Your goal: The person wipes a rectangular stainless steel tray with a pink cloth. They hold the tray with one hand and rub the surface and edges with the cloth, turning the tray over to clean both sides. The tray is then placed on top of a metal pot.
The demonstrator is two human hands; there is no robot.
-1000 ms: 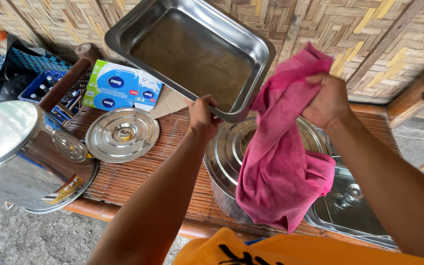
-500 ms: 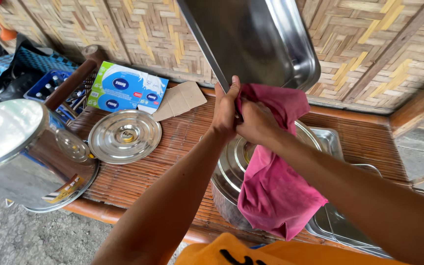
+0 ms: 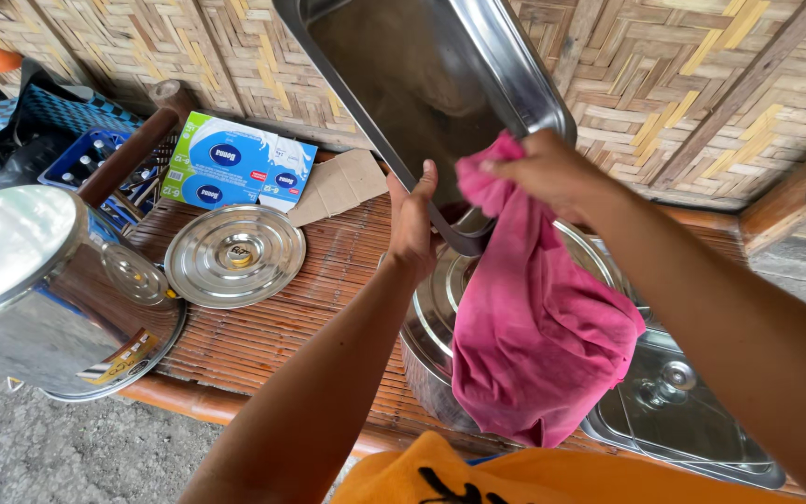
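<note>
Woven bamboo wall (image 3: 701,84) behind a slatted bamboo tabletop (image 3: 263,327) bearing steel kitchenware. Large steel pot (image 3: 20,280), lying on its side at the tabletop's left edge, its small knobbed lid (image 3: 132,275) leaning against it. Rectangular stainless-steel tray (image 3: 422,84), lifted clear of the tabletop and tilted steeply before the wall, hollow side toward the viewer. Pink cloth (image 3: 534,336), hanging from the tray's lower corner down in front of a wide lidded steel pot (image 3: 431,317) that stands near the tabletop's front edge. Rectangular steel container with a knobbed glass lid (image 3: 673,411), at the right front corner, just beside the wide pot. Round steel lid (image 3: 235,255), flat on the tabletop left of centre. Blue-and-white carton (image 3: 235,163) and flattened cardboard piece (image 3: 338,184), along the back edge. Left hand (image 3: 412,224), fingers closed over the tray's lower rim, holding it up. Right hand (image 3: 548,168), closed around a bunched fold of the cloth, at the tray's lower right corner.
</note>
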